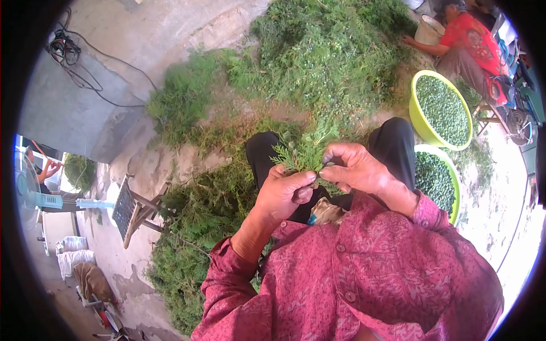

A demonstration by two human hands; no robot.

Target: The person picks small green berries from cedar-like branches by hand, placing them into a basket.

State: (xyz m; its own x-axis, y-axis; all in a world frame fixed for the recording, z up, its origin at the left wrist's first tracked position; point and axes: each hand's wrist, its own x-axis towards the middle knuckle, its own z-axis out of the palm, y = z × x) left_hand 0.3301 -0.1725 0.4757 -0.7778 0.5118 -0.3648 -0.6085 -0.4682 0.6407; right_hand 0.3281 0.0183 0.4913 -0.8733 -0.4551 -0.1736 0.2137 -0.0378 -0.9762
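Between my knees I hold a green conifer sprig [307, 149] with flat, scaly leaves. My left hand [287, 190] is closed around its lower end, thumb pressed to the fingers. Close against it, my right hand [355, 166] pinches at the sprig's base with thumb and forefinger. Whether a small cone or seed lies in that pinch is hidden. To the right stand two yellow-green basins, the farther basin [417, 116] and the nearer basin [455, 170], both filled with small green cones or berries.
A large heap of conifer branches [324, 57] covers the floor ahead, and more cuttings [199, 227] lie at my left. A small wooden stool [136, 210] and a fan [45, 199] stand left. Cables [68, 54] lie upper left. A person in red [475, 42] sits upper right beside a bucket [429, 31].
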